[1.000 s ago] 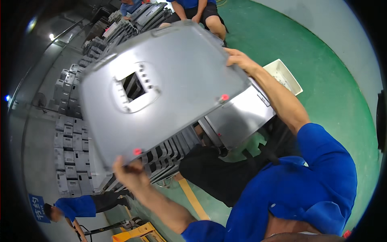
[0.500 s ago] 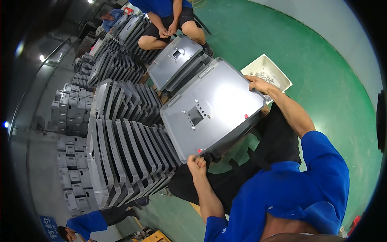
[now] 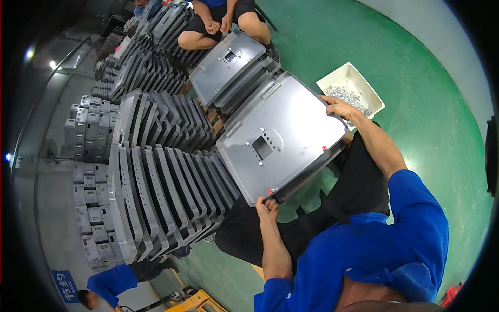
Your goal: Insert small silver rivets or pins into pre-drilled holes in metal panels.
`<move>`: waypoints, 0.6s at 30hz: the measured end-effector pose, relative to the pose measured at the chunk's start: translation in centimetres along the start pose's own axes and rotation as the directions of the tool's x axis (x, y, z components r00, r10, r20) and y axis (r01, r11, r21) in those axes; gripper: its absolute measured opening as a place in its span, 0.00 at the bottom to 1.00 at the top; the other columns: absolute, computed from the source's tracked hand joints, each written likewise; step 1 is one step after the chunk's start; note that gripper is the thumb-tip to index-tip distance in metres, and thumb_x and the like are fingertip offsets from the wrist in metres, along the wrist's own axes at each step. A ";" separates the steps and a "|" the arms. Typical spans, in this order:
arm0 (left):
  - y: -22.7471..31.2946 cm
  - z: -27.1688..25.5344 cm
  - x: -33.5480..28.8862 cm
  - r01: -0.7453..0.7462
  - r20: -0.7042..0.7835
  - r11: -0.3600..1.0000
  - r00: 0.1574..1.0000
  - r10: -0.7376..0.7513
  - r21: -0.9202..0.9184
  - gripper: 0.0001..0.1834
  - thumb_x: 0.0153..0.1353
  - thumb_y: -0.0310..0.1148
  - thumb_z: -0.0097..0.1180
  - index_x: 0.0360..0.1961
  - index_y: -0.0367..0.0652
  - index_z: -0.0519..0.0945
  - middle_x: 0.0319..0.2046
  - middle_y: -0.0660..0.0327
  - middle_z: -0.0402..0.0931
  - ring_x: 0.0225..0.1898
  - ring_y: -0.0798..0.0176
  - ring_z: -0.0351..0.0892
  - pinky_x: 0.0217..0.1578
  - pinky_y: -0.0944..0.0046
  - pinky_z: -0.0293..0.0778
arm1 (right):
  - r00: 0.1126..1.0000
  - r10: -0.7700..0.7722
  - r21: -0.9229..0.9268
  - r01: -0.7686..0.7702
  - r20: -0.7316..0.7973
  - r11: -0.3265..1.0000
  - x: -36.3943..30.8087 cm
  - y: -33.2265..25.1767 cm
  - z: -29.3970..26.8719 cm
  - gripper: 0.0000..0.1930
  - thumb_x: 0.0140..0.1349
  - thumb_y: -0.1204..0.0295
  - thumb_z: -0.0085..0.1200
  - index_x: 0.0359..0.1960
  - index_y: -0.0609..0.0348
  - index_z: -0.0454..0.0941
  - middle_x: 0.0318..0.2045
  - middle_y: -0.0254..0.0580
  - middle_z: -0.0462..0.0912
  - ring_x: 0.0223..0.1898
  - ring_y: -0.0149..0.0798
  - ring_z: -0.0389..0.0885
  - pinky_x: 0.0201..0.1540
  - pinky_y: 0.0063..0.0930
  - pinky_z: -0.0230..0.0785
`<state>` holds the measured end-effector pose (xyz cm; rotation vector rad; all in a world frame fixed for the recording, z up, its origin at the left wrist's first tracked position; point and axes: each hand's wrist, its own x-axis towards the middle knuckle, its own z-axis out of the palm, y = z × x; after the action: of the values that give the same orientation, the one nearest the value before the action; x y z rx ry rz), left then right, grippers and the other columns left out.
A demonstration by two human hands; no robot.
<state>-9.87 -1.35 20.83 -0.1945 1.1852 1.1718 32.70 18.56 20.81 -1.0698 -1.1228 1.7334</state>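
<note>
A large silver-grey metal panel (image 3: 299,122) with a small square cutout lies before me, tilted, its near edge toward my lap. Two small red pieces sit along that near edge. My left hand (image 3: 267,208) is closed on the panel's near left corner. At the near right corner my right hand (image 3: 340,108) grips the edge, thumb on top and the other fingers partly hidden. Underneath, a dark side is visible, but what supports the panel is mostly hidden.
Close on the left stand rows of grey metal panels (image 3: 171,192). A cream tray (image 3: 371,93) of small metal parts sits on the green floor to the right. A seated co-worker (image 3: 221,23) is beyond another panel stack (image 3: 228,73). Lower left: another person (image 3: 112,283) and yellow equipment (image 3: 197,302).
The panel has shifted slightly to the right in view, its near left corner most, and my left hand has moved with it. Both hands keep their grip. My view has also shifted a little.
</note>
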 end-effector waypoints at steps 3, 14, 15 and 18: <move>-0.7 0.0 0.7 0.012 -0.063 1.000 0.998 -0.012 -0.006 0.15 0.50 0.27 0.49 0.13 0.50 0.59 0.10 0.70 0.50 0.11 0.71 0.47 0.11 0.70 0.44 | 0.999 0.038 -0.036 -0.037 0.010 0.999 0.6 1.0 -0.6 0.42 0.40 0.80 0.46 0.67 0.64 0.61 0.52 0.47 0.76 0.49 0.36 0.75 0.51 0.24 0.69; -1.5 -0.4 2.5 0.150 -0.173 0.976 0.977 -0.122 0.158 0.13 0.56 0.32 0.48 0.17 0.50 0.60 0.10 0.72 0.49 0.09 0.72 0.46 0.09 0.70 0.43 | 0.991 0.111 -0.216 -0.126 -0.078 0.968 1.9 2.9 -1.4 0.42 0.39 0.80 0.48 0.66 0.59 0.64 0.51 0.46 0.77 0.51 0.38 0.73 0.55 0.27 0.65; -1.4 -0.6 2.5 0.154 -0.178 0.970 0.977 -0.120 0.188 0.12 0.56 0.32 0.48 0.18 0.50 0.61 0.10 0.72 0.49 0.09 0.73 0.46 0.10 0.70 0.43 | 0.989 0.116 -0.223 -0.133 -0.090 0.966 1.9 2.7 -1.3 0.41 0.39 0.80 0.48 0.65 0.59 0.65 0.51 0.46 0.77 0.51 0.38 0.74 0.55 0.27 0.65; -1.4 -0.5 2.1 0.158 -0.211 0.932 0.973 -0.091 0.325 0.09 0.57 0.35 0.48 0.21 0.47 0.67 0.10 0.73 0.48 0.09 0.74 0.46 0.10 0.71 0.42 | 0.985 0.104 -0.255 -0.137 -0.136 0.957 1.9 2.7 -0.7 0.41 0.39 0.80 0.48 0.65 0.59 0.66 0.50 0.46 0.78 0.49 0.39 0.74 0.54 0.27 0.66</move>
<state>-9.29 -0.99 18.36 -0.1197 1.5049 0.8330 32.26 19.69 17.67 -1.4134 -1.2575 1.6171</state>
